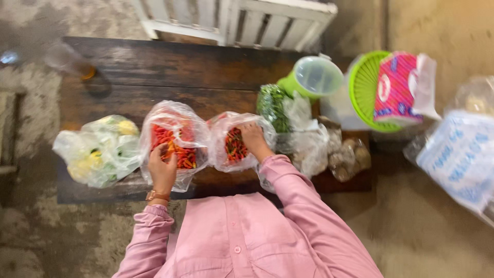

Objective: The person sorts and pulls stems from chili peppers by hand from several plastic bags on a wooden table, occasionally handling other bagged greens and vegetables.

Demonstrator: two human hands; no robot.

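Left hand (162,170) grips the larger clear plastic bag of red-orange chillies (174,141), right hand (253,140) apparently pinches the smaller chilli bag (235,144); both light, limp, slippery film, best held at gathered mouths.

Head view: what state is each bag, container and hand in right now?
Left hand: inside the larger chili bag, which is open.
Right hand: at the mouth of the smaller chili bag, also open.
Yellow-vegetable bag: lying untouched.
Green-chili bag: lying, apart from the hands.
Green jug: lid on.
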